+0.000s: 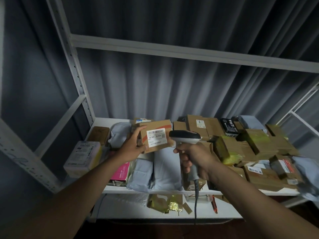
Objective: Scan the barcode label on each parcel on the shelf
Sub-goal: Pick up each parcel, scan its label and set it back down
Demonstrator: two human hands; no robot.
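1. L hand (pixel 133 146) grips a small cardboard parcel (pixel 156 135) by its left end, thumb on the front face, fingers curled behind; parcel is lifted off the shelf (pixel 160 191), tilted a bit, just at 11 o'clock of frame centre.
2. White barcode label (pixel 156 137) faces the camera on the parcel front; "J6-S04" printed twice, barcode strip along its top edge. Orange stripe crosses the box behind the label.
3. R hand (pixel 193 160) wraps round the handle of a grey/white scanner (pixel 184 137), fingers fully curled. Scanner head sits at 3 o'clock of the label, just beside the parcel's right edge; can't tell if touching.
4. Scanner's coiled cable (pixel 196 197) hangs straight down at 6 o'clock from the handle, past the shelf edge.
5. Shelf below the hands is packed w/ parcels: grey poly bags (pixel 164 169) at 6 o'clock of the held box, pink box (pixel 120 171) at 7 o'clock, white-and-yellow box (pixel 82 156) at 8 o'clock.
6. Brown cartons (pixel 255 140) w/ yellow-green tape piled at 3 o'clock; a black box (pixel 229 126) w/ white characters near the back.
7. Grey curtain (pixel 172 80) hangs behind the white metal rack.
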